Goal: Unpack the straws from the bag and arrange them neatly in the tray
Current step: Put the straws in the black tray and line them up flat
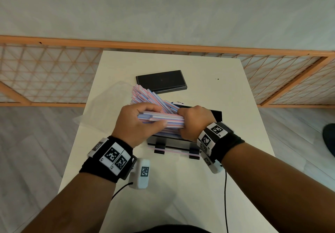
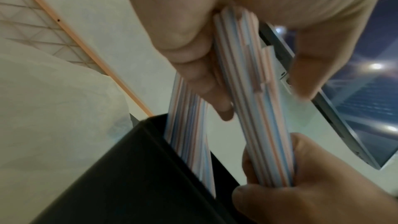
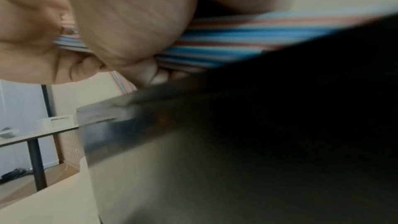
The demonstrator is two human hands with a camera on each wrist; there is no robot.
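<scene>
Both of my hands hold one bundle of pink-and-blue striped straws (image 1: 164,119) level above the black tray (image 1: 216,115). My left hand (image 1: 154,116) grips the bundle's left end between thumb and curled fingers. My right hand (image 1: 183,122) is wrapped round its right end. In the left wrist view the bundle (image 2: 267,142) runs from my left hand (image 2: 264,100) down to my right hand (image 2: 273,176). More straws (image 1: 148,96) lean out of the tray, fanned to the back left. The right wrist view shows straws (image 3: 237,40) under my palm, above the tray wall (image 3: 280,125).
The clear plastic bag (image 1: 107,102) lies crumpled at the table's left edge. A flat black lid (image 1: 161,81) lies behind the tray. One loose straw (image 1: 174,151) lies on the clips at the tray's front. A wooden lattice screen (image 1: 54,73) stands behind the white table (image 1: 235,96).
</scene>
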